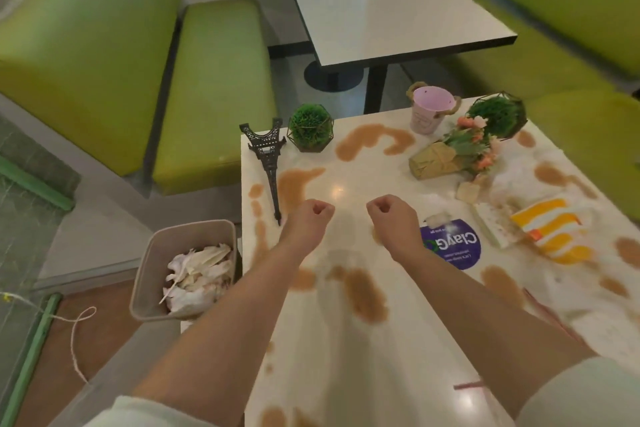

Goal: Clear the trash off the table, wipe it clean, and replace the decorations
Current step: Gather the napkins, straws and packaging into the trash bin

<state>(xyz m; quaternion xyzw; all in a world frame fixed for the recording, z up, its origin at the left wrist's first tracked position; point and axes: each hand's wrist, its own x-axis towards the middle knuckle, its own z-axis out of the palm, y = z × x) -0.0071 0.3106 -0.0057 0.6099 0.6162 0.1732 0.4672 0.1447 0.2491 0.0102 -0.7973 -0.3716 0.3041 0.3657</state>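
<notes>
The white table [346,357] is covered with brown spill patches. My left hand [308,218] and my right hand [393,218] hover over its middle as curled fists, holding nothing. A black Eiffel tower model [268,159] lies tipped over near the left edge. Behind it stands a green plant ball [310,128] in a wire frame. A pink bucket [431,113], a second plant ball [498,116] and a toppled flower bouquet [453,156] sit at the far right. A yellow-striped paper wrapper [550,236] and stained tissues [495,222] lie on the right.
A beige trash bin [152,274] with crumpled paper stands on the floor left of the table. A purple round sticker [453,248] is on the tabletop. Green booth seats [207,90] flank a second white table [381,0] beyond.
</notes>
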